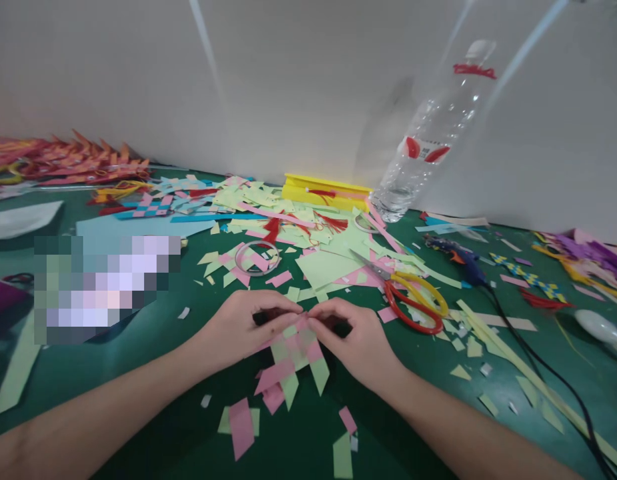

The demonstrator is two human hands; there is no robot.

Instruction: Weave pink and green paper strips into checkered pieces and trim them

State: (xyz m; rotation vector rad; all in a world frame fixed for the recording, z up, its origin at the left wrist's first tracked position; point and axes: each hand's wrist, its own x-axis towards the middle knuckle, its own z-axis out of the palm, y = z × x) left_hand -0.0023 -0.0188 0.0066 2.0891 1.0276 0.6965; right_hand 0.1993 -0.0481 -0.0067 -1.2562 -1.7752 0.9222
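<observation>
Between my hands is a small woven piece of pink and light green paper strips (294, 348), its loose pointed ends hanging toward me. My left hand (251, 325) pinches its upper edge from the left, thumb against fingers. From the other side my right hand (349, 337) pinches the same edge, with fingertips almost touching those of the left. Fingers cover part of the top edge. Cut paper scraps (242, 427) lie on the green table just below the piece. Red and yellow-handled scissors (413, 300) rest beyond my right hand, blades pointing away to the left.
A clear plastic bottle (428, 143) leans against the grey wall (288, 80). A roll of clear tape (257, 259) lies ahead. At right are a blue glue gun (458, 259) with a black cord and a white spoon (599, 328). Orange folded paper (83, 160) is piled back left.
</observation>
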